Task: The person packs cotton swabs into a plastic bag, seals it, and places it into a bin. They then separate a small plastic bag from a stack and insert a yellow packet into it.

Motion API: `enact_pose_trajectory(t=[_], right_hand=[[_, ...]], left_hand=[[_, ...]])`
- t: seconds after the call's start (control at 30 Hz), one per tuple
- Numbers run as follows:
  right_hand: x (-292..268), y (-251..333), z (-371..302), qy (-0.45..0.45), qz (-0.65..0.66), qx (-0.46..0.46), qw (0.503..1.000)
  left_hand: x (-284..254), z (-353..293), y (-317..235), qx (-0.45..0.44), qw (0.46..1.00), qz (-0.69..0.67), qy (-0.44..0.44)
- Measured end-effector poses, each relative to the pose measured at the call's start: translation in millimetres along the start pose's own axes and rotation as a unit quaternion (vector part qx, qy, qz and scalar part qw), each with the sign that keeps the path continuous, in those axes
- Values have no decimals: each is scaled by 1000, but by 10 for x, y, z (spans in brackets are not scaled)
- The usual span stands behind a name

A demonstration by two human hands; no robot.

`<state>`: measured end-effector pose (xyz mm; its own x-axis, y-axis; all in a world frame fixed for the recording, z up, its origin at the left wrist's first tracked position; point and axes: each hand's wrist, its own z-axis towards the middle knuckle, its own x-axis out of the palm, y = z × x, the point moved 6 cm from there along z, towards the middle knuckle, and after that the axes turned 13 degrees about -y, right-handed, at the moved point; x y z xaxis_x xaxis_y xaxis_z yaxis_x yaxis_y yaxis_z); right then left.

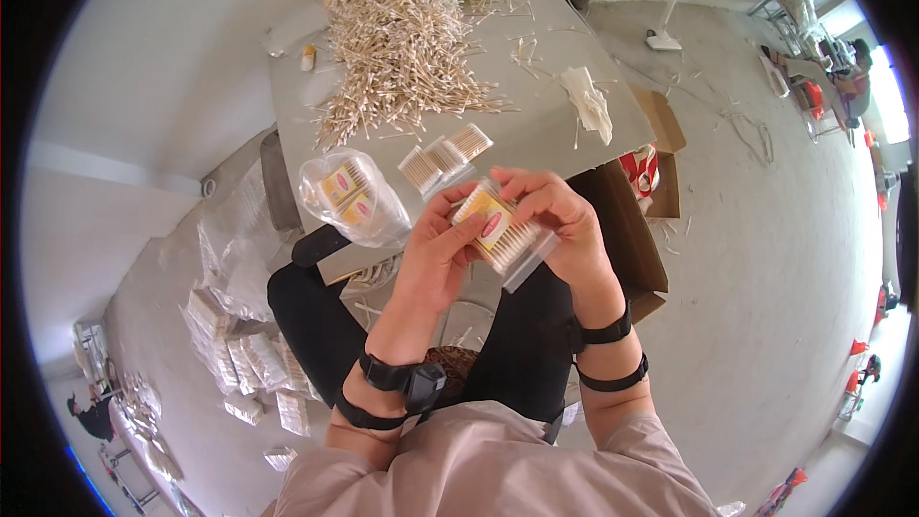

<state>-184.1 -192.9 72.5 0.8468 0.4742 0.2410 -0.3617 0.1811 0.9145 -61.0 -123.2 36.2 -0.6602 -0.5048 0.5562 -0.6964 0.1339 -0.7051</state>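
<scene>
Seated person at a grey table [565, 124], both hands raised over the lap. Left hand [436, 254] and right hand [565, 220] together grasp one clear packet of cotton swabs [498, 228] with a yellow label; fingers of both pinch its edges, the open plastic end pointing down toward the right knee. Packet sits just off the table's near edge, not on it. Done so far, by the look of it: three small filled bundles [445, 158] lie side by side on the table close to the hands, and a clear bag [352, 196] at the table's left edge holds more labelled packets. Left to do: the large loose heap of swabs [407, 33] covers the far end of the table, so my judgement is that most of the stock remains unpacked. Stacked packets [244, 354] rest on the floor to the left.
</scene>
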Motion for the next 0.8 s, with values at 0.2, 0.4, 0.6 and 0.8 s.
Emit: enact_pose_trajectory(t=[0.2, 0.4, 0.6, 0.8], right_hand=[[109, -280, -349, -138, 267, 249, 921], [-128, -1325, -492, -244, 27, 286, 926], [-1229, -2012, 243, -381, -343, 245, 823], [-466, -1672, 759, -146, -702, -38, 696]], left_hand=[[-367, -160, -7, 101, 988, 44, -108], [-1002, -86, 336, 210, 956, 163, -121], [-1518, -197, 394, 78, 973, 194, -92], [-2069, -410, 9, 50, 960, 209, -178]])
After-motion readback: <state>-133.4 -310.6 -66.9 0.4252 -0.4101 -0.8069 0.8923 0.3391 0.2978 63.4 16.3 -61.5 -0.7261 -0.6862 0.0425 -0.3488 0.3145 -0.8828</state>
